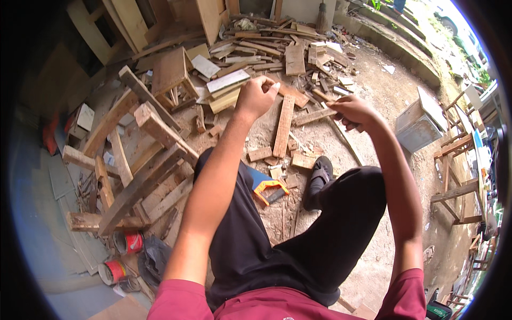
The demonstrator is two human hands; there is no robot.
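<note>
My left hand [259, 97] is raised over the wood scraps, its fingers curled and thumb pressed in; whatever it may pinch is too small to make out. To the right, my right hand [354, 112] is closed around the end of a thin wooden stick [321, 95]. Just beyond its fingers is a short wooden strip [313, 117]. Between my hands, lower down, a long flat board [284, 126] lies on the ground. A handsaw with a blue blade and an orange and black handle [270, 191] lies near my left leg.
Scrap wood [256, 50] is piled at the far side. Broken wooden frames [144, 176] lean at the left, above red tins [128, 242] and a dark plastic bag [153, 258]. A whitish cabinet [420, 124] and wooden chair frames [458, 176] stand at the right.
</note>
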